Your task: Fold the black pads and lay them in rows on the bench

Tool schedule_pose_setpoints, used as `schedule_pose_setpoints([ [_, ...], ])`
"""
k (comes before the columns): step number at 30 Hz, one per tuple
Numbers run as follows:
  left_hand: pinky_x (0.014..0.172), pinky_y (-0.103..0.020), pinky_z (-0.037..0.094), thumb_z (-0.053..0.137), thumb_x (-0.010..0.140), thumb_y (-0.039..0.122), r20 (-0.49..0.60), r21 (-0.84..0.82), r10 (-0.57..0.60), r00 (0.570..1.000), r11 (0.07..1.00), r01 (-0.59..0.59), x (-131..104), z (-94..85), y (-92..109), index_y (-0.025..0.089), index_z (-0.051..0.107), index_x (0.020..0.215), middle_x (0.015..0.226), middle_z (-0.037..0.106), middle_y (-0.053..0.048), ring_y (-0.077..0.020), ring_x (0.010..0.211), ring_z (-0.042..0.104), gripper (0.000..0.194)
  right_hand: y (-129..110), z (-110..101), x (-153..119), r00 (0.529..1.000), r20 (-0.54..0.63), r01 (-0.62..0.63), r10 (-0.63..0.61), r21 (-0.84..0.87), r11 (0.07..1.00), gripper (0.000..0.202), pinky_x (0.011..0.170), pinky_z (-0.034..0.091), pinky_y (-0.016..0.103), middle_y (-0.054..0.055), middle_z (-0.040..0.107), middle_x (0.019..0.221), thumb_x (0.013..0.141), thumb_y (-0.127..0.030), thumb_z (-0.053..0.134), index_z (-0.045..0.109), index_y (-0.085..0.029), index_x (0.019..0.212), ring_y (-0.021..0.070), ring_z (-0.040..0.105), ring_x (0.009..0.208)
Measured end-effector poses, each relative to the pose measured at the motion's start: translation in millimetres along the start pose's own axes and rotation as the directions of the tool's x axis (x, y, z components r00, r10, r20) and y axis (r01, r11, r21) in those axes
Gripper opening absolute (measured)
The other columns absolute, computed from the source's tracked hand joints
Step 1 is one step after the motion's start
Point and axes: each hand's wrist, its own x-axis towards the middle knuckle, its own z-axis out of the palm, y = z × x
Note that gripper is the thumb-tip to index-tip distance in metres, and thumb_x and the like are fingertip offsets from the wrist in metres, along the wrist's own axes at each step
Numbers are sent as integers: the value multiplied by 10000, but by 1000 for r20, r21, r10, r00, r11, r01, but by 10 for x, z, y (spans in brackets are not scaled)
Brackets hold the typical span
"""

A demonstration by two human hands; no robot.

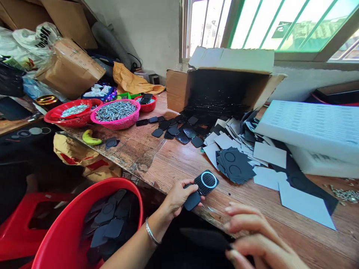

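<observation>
A black hinged piece (202, 189) is held just below the centre of the frame, over the near edge of the wooden table (171, 164). A white ring (209, 172) is seen on its gridded upper panel; its plain lower panel is partly covered by the left hand (179, 198). The piece is gripped by that hand, thumb laid across the top and fingers tucked mostly out of sight beneath. The forearm, circled at the wrist by a silver bracelet (151, 232), is cut off by the bottom edge. At lower right, the right hand (265, 241) is blurred and cropped, its fingers curled toward the left; a dark smear lies by the fingertips, and whether anything is grasped cannot be told. At lower left, flat black pieces are piled in a red bin (137, 194), cropped at the bottom. To the right of centre, ring-marked black sheets (235, 168) are fanned beside white sheets (305, 203). Behind, the inside of an open cardboard box (176, 91) is lost in shadow. At upper left, bold black letters are printed on a crumpled white bag (28, 37), too distorted to be read fully.
</observation>
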Motion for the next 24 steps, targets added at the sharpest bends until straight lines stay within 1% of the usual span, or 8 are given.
schedule_pose_setpoints([
  [1, 539, -279, 550, 842, 540, 415, -8, 7, -11, 1000, 1000, 11, -7, 9, 13, 121, 643, 874, 710, 702, -51, -184, 594, 672, 487, 53, -49, -10, 991, -66, -116, 118, 21, 993, 105, 859, 589, 401, 64, 732, 988, 830, -187, 679, 674, -276, 774, 294, 678, 1057],
  [2, 542, -276, 552, 831, 552, 394, -4, 21, -21, 1000, 1000, 21, -22, 23, 27, 120, 643, 881, 711, 702, -53, -185, 604, 676, 467, 133, -81, -17, 954, -148, -253, 261, 70, 965, 121, 868, 581, 402, 77, 727, 1042, 841, -246, 680, 672, -259, 721, 301, 669, 1076],
  [4, 542, -276, 557, 804, 584, 365, 34, 62, -49, 998, 997, 47, -70, 68, 54, 121, 645, 893, 725, 707, -62, -192, 629, 685, 425, 357, -101, -27, 793, -273, -480, 544, 269, 835, 250, 872, 570, 397, 103, 718, 1107, 813, -382, 715, 653, -222, 632, 313, 655, 1094],
  [6, 534, -274, 559, 774, 611, 351, 73, 108, -71, 995, 992, 63, -127, 125, 78, 125, 646, 887, 754, 713, -72, -192, 647, 687, 379, 608, -85, -48, 645, -244, -557, 724, 499, 664, 341, 885, 560, 399, 123, 721, 1106, 720, -480, 786, 647, -196, 593, 321, 644, 1104],
  [8, 523, -263, 557, 758, 617, 334, 91, 145, -87, 992, 987, 73, -174, 181, 95, 130, 646, 871, 758, 711, -68, -180, 640, 679, 345, 804, -59, -89, 578, -130, -574, 806, 637, 515, 359, 899, 552, 398, 129, 717, 1125, 657, -491, 836, 661, -183, 601, 317, 635, 1114],
  [10, 513, -260, 555, 751, 616, 323, 96, 165, -106, 990, 982, 89, -197, 224, 100, 136, 642, 865, 749, 705, -60, -175, 624, 674, 329, 901, -34, -137, 561, -15, -587, 828, 697, 411, 343, 886, 559, 388, 128, 702, 1167, 657, -464, 852, 669, -176, 621, 303, 634, 1111],
  [13, 503, -265, 553, 751, 613, 321, 109, 182, -125, 986, 978, 104, -196, 259, 90, 138, 639, 864, 744, 699, -59, -178, 615, 673, 330, 897, 1, -183, 554, 59, -593, 830, 728, 344, 347, 854, 577, 376, 125, 691, 1182, 671, -455, 849, 660, -168, 629, 286, 641, 1081],
  [24, 500, -253, 560, 737, 618, 318, 120, 218, -156, 980, 968, 127, -194, 273, 73, 125, 639, 850, 712, 709, -67, -170, 594, 678, 318, 844, 57, -172, 533, 84, -601, 842, 738, 306, 331, 807, 581, 381, 134, 684, 1108, 642, -432, 865, 692, -151, 613, 267, 633, 990],
])
